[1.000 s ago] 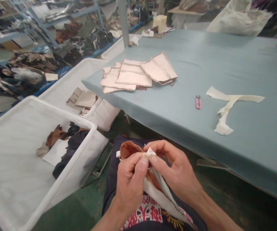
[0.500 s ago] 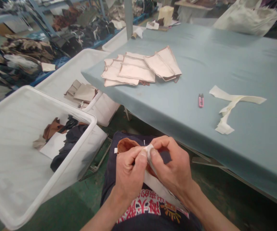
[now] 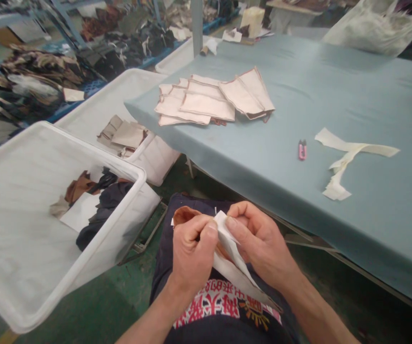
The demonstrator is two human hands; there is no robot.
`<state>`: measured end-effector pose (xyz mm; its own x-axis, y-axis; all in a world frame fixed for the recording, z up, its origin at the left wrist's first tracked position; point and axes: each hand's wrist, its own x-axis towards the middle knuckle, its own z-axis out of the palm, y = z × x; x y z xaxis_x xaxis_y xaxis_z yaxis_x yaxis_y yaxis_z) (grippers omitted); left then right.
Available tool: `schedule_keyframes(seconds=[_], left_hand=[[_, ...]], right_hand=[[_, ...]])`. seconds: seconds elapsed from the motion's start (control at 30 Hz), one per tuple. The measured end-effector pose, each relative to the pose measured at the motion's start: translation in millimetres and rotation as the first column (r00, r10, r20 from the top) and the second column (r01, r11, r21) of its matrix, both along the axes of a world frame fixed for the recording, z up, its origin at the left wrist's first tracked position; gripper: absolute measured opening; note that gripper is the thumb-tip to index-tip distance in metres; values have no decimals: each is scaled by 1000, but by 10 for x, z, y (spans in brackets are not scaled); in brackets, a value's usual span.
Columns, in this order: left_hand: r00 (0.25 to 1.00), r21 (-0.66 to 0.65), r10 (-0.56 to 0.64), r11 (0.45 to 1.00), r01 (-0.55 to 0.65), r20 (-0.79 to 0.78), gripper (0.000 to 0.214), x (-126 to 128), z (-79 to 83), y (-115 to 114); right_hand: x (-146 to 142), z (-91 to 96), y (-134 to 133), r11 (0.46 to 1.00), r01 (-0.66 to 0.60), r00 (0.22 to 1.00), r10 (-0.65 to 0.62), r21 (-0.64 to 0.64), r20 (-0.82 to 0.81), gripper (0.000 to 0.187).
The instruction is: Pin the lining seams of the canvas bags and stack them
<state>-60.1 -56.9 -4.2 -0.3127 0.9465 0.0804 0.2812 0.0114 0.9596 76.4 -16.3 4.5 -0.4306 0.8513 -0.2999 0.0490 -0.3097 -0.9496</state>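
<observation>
Over my lap, my left hand (image 3: 193,246) pinches a cream-and-brown fabric piece (image 3: 232,272) between thumb and bent fingers. Its brown side (image 3: 184,215) curls up beyond my left knuckles. My right hand (image 3: 258,236) is closed, thumb against forefinger, on a white strip (image 3: 223,223) that runs along the fabric and stands partly away from it. The two hands are close together, with the strip's end between them. My fingers hide where strip and fabric meet.
On the blue-covered table (image 3: 270,167) lie a stack of cream fabric pieces (image 3: 206,102), pink thread snips (image 3: 302,150) and crumpled pale strips (image 3: 345,157). White bins (image 3: 137,177) with fabric stand at the left. A white sack (image 3: 374,28) sits at the back right.
The white strip shows wider and flatter between my hands, lifted further from the fabric. My right hand has shifted slightly right; my left hand has barely moved. The view has tilted a little.
</observation>
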Motion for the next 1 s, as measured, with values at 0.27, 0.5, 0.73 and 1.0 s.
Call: schedule_keyframes(seconds=[0.27, 0.5, 0.73, 1.0], left_hand=[[980, 21, 26, 1000, -22, -196, 34, 50, -134, -49], [997, -28, -72, 997, 71, -35, 33, 37, -19, -2], [987, -31, -100, 995, 97, -126, 33, 100, -21, 10], [917, 60, -65, 994, 96, -394, 30, 20, -192, 27]], right_hand=[[129, 14, -12, 994, 41, 986, -57, 100, 157, 28], [200, -72, 17, 992, -1, 987, -19, 126, 162, 43], [132, -57, -2, 955, 37, 969, -105, 293, 222, 23], [115, -137, -37, 999, 44, 991, -45, 14, 129, 33]])
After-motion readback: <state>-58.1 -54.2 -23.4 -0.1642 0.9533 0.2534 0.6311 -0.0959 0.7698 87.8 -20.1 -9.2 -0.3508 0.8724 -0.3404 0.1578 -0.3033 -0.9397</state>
